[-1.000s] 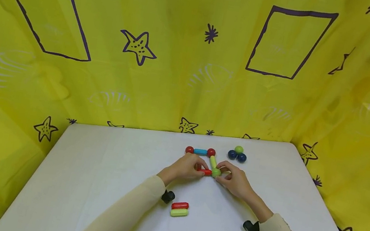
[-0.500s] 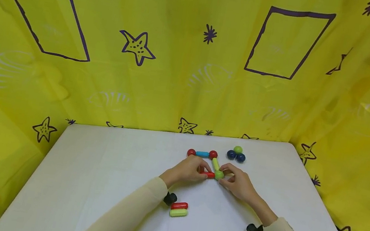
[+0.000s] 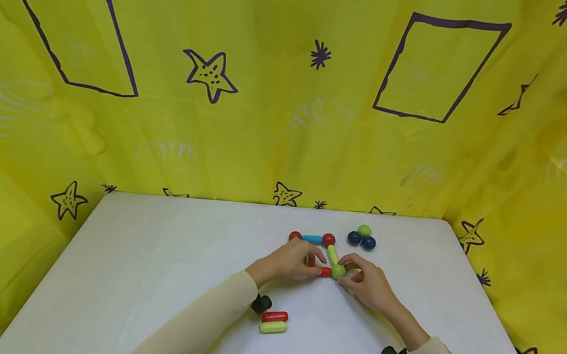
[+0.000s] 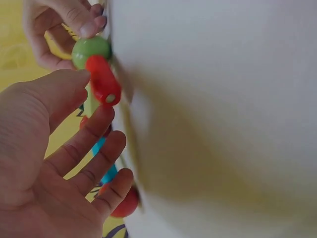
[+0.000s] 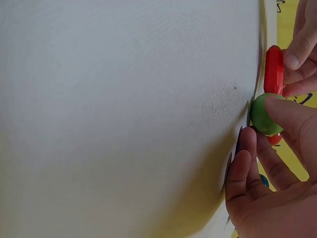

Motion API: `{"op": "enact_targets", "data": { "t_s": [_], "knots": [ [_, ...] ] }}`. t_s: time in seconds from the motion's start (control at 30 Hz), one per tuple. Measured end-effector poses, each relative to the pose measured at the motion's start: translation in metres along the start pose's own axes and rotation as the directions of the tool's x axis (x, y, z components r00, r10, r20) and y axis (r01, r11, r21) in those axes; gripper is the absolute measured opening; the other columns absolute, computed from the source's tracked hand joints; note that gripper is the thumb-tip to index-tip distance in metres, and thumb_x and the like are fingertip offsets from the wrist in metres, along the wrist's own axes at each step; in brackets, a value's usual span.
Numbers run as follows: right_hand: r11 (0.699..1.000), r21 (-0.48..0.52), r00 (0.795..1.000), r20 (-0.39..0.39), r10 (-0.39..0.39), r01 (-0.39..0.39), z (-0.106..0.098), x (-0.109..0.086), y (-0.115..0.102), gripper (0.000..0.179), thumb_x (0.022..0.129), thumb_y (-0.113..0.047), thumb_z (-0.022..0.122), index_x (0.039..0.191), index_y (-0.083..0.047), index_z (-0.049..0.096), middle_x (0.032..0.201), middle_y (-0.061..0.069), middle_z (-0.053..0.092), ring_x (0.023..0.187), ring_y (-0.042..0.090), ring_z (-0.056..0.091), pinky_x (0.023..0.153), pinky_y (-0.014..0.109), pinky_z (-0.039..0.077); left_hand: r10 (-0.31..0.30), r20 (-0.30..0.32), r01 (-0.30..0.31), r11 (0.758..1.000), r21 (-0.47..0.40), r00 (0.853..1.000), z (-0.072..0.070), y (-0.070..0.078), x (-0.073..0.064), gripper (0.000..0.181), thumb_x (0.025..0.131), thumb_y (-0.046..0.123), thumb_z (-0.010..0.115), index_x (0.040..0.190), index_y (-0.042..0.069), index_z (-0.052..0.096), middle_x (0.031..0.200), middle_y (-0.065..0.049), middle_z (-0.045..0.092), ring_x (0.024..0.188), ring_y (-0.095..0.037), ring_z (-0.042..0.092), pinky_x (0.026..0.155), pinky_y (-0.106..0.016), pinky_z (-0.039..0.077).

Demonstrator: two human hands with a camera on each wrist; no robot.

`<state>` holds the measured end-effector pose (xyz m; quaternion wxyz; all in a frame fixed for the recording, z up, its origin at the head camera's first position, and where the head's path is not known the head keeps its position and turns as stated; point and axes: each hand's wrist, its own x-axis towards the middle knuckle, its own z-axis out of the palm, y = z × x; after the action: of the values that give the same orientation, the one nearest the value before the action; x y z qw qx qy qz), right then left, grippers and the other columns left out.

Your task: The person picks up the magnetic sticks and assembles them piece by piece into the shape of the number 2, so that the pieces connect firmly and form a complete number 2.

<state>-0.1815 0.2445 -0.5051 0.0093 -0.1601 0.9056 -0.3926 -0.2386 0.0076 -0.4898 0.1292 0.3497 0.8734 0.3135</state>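
A chain of toy pieces lies on the white table (image 3: 157,281): red ball (image 3: 294,236), blue rod (image 3: 312,238), red ball (image 3: 329,239), green rod (image 3: 332,254), green ball (image 3: 338,270) and a short red rod (image 3: 325,271). My left hand (image 3: 312,264) pinches the red rod (image 4: 103,82) between thumb and fingers. From the other side my right hand (image 3: 348,275) pinches the green ball (image 5: 262,116), thumb on top. The red rod (image 5: 274,69) meets that ball end-on. My left hand hides most of the red rod in the head view.
A loose green ball (image 3: 364,230) and two dark blue balls (image 3: 361,240) sit together behind my right hand. A spare red rod (image 3: 275,316) and green rod (image 3: 273,327) lie side by side near my left wrist. Yellow patterned cloth (image 3: 251,102) walls in the table.
Both hands stay at the green ball. My left fingers have slid further over the red rod, so less of it shows, and my right forearm has drifted a little rightwards.
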Motion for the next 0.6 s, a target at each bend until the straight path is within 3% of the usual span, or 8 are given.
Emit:
{"op": "enact_targets", "data": {
  "t_s": [0.13, 0.33, 0.6],
  "knots": [
    [1.0, 0.004, 1.0, 0.003, -0.018, 0.018, -0.002, -0.003, 0.001, 0.029, 0.09, -0.006, 0.078, 0.116, -0.009, 0.065, 0.107, 0.014, 0.074, 0.071, 0.014, 0.058, 0.064, 0.025, 0.049, 0.007, 0.008, -0.007, 1.0, 0.015, 1.0, -0.01, 0.003, 0.004, 0.027, 0.097, 0.021, 0.073, 0.122, 0.011, 0.074, 0.088, 0.004, 0.068, 0.073, -0.009, 0.059, 0.067, -0.019, 0.049],
    [1.0, 0.011, 1.0, 0.017, -0.005, 0.005, -0.005, -0.005, 0.006, 0.03, 0.09, -0.005, 0.078, 0.116, -0.01, 0.065, 0.106, 0.013, 0.074, 0.069, 0.013, 0.056, 0.063, 0.024, 0.048, 0.064, -0.01, -0.064, 0.995, 0.076, 0.998, -0.026, 0.009, 0.013, 0.03, 0.097, 0.021, 0.073, 0.124, 0.009, 0.074, 0.095, 0.002, 0.072, 0.078, -0.009, 0.059, 0.069, -0.02, 0.049],
    [0.998, 0.057, 0.999, 0.044, 0.001, -0.003, -0.008, -0.006, 0.008, 0.031, 0.09, -0.006, 0.078, 0.119, -0.007, 0.066, 0.11, 0.014, 0.073, 0.069, 0.014, 0.055, 0.061, 0.024, 0.047, 0.071, -0.042, -0.066, 0.989, 0.13, 0.997, -0.038, 0.014, 0.026, 0.027, 0.097, 0.023, 0.073, 0.122, 0.013, 0.074, 0.098, 0.001, 0.072, 0.08, -0.01, 0.06, 0.069, -0.021, 0.047]
  ]
}}
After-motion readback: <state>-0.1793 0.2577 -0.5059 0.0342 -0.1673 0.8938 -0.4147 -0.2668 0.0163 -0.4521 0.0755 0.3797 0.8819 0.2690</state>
